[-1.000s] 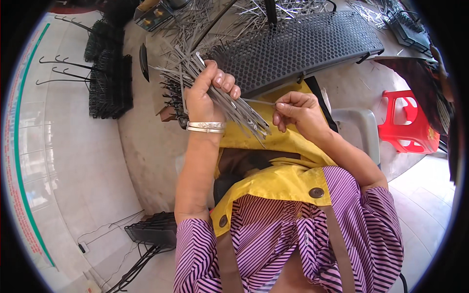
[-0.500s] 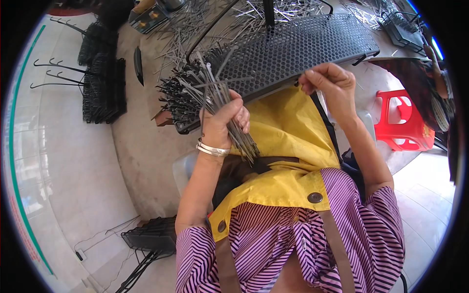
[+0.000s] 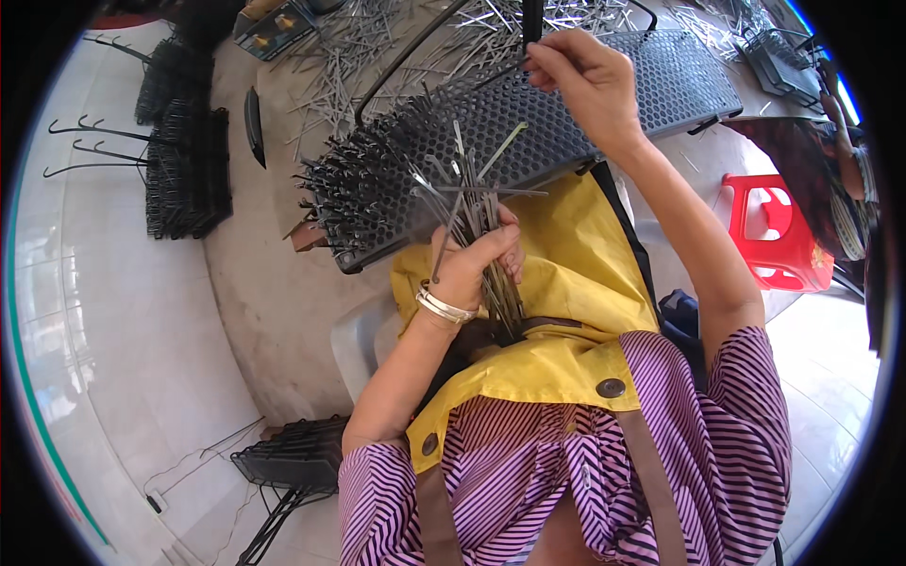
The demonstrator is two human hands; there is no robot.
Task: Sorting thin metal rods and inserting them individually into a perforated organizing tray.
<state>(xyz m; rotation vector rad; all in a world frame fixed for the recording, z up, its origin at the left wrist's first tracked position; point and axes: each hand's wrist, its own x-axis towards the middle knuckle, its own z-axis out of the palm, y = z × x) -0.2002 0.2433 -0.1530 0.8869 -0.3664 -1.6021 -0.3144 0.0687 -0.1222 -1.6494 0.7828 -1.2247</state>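
My left hand [image 3: 486, 253] is wrapped round a bundle of thin grey metal strips [image 3: 472, 198], which fan out above the fist and hang below it over my yellow apron. Farther up, my right hand [image 3: 590, 90] is closed in a pinch beside a black upright post [image 3: 532, 26]; whatever its fingertips hold, if anything, is too small to make out. Beneath that hand lies a long black perforated panel [image 3: 651, 85] with honeycomb holes. Many dark strip ends [image 3: 349, 189] stand packed in its left end.
Loose strips [image 3: 349, 71] are heaped on the table beyond the panel. Racks of black hooked pieces [image 3: 189, 170] stand at the left, near a dark curved piece [image 3: 255, 127]. A red plastic stool [image 3: 779, 236] stands at the right; a black rack [image 3: 293, 457] is at the lower left.
My right hand has moved up and left, from the panel's near edge to the black post. The left hand, still gripping the bundle, has shifted right and slightly nearer to me.
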